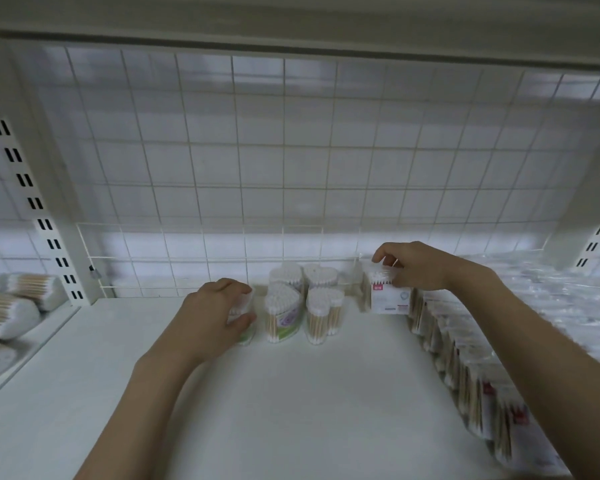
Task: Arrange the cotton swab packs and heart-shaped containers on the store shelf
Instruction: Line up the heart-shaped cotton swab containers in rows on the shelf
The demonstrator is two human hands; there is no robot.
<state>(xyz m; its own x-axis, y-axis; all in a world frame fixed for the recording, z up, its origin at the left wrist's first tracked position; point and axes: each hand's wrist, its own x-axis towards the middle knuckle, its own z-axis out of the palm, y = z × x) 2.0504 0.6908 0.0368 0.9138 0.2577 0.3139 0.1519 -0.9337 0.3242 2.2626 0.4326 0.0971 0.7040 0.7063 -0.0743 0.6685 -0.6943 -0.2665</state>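
White shelf (291, 393), wire grid (257, 150) behind, stocked packs (465, 362) flanking right hand (413, 268)

Left hand (219, 315) grips heart-shaped container (245, 318) on white shelf (291, 393). Just right of that grip, four more heart-shaped containers (303, 301) cluster upright. Right hand (414, 266) pinches top of cotton swab pack (387, 292); below that grip, row of packs (465, 368) runs toward camera.

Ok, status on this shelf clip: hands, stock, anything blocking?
Left hand grips a heart-shaped container. Right hand holds a cotton swab pack upright. Four containers stand between them. Nothing blocking.
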